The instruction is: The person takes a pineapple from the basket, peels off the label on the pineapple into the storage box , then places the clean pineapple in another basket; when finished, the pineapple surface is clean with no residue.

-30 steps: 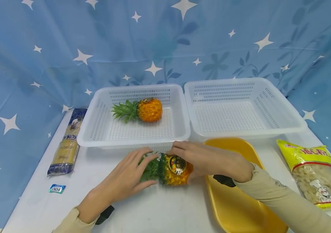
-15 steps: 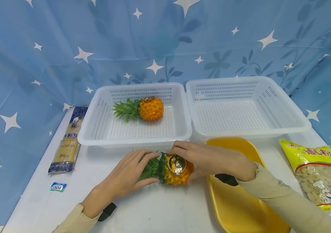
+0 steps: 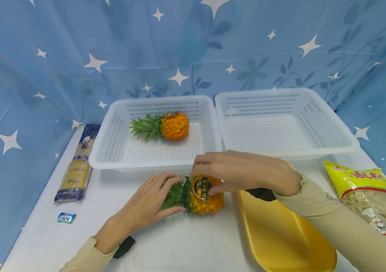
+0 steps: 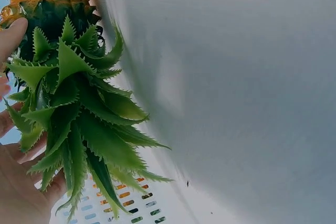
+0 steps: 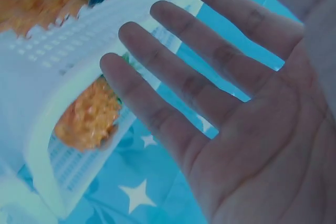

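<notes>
A small orange pineapple (image 3: 204, 206) with a green crown and a round dark label lies on the white table, in front of the baskets. My left hand (image 3: 142, 204) grips it at the crown, thumb on the near side and fingers over the far side; spiky leaves (image 4: 79, 114) hide part of those fingers in the left wrist view. Above the fruit's right end is my right hand (image 3: 244, 172), its fingers (image 5: 173, 72) straight and spread in the right wrist view. Another pineapple (image 3: 175, 126) lies on its side in the left white basket (image 3: 155, 165).
A second white basket (image 3: 264, 134) stands at the back right. Below my right forearm is a yellow tray (image 3: 281, 241). A yellow pasta bag (image 3: 366, 200) lies far right. On the left are a long blue-and-gold packet (image 3: 75, 170) and a small blue-green sachet (image 3: 65, 218).
My right hand has let go of the pineapple's right end and risen slightly, its fingers straightening. My left hand stays at the crown, and the pineapple has barely moved.
</notes>
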### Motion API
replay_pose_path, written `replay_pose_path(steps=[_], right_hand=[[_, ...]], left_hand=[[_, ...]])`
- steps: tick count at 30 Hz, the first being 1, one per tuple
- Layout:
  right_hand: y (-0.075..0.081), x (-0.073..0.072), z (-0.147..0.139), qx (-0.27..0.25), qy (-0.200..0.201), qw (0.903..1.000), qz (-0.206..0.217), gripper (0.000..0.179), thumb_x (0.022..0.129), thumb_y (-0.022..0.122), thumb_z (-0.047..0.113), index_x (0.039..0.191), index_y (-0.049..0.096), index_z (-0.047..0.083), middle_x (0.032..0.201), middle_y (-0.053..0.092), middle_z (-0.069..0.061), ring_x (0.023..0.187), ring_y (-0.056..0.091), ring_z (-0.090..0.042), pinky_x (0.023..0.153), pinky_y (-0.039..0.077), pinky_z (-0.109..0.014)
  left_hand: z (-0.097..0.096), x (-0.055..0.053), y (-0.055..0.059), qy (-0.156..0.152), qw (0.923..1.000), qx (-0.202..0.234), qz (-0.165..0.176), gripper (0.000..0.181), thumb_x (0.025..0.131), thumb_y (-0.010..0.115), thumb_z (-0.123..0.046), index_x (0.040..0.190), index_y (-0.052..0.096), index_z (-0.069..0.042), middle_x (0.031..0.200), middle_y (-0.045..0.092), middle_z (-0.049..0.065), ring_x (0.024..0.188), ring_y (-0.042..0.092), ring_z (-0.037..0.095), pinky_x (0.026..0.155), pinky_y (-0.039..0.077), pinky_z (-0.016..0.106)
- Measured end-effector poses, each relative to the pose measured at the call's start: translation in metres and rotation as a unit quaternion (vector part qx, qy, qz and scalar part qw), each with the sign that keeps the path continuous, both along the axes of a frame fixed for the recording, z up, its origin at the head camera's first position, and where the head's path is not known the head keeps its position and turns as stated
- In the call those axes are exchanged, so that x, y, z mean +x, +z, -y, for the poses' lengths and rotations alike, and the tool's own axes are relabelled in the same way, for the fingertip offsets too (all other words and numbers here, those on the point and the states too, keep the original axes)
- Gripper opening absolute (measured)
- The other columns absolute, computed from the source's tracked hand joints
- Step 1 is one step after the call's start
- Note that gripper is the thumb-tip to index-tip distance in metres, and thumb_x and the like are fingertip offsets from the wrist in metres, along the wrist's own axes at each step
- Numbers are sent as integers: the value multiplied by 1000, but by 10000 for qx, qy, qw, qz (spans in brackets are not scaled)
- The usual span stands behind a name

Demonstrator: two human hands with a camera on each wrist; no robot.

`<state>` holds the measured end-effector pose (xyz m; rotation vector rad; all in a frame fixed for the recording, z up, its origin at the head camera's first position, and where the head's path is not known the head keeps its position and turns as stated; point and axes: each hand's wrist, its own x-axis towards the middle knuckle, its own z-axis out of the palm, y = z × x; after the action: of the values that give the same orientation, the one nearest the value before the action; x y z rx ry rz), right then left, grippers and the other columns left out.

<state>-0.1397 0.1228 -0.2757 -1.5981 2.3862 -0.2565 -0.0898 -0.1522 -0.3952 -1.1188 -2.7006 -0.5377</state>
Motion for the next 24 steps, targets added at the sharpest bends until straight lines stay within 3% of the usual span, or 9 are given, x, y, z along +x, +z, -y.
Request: replay_pose_path(steps=[8, 17, 24], right_hand=[[-2, -4, 22, 357, 420, 9985, -50, 33, 93, 81, 13, 124, 73, 11, 126, 65, -2, 116, 65, -18, 93, 57, -28], [-7, -3, 21, 336, 403, 9985, -142, 24, 90, 83, 11, 113, 76, 13, 113, 67, 1, 104, 69, -15, 87, 57, -24], [-11, -2, 19, -126, 572, 9970, -498, 11, 92, 82, 14, 101, 77, 14, 100, 67, 3, 93, 68, -9, 81, 56, -20]], left_hand=[[1, 1, -1, -18, 10000, -31, -11, 72, 95, 74, -54, 149, 52, -11, 141, 55, 8, 115, 61, 24, 96, 54, 44], [0, 0, -1, 0, 10000, -54, -60, 72, 95, 74, -54, 149, 53, -11, 140, 56, 8, 108, 61, 22, 90, 54, 43], [1, 3, -2, 72, 9999, -83, -28, 74, 94, 75, -55, 149, 52, -11, 142, 54, 9, 110, 60, 22, 91, 53, 42]])
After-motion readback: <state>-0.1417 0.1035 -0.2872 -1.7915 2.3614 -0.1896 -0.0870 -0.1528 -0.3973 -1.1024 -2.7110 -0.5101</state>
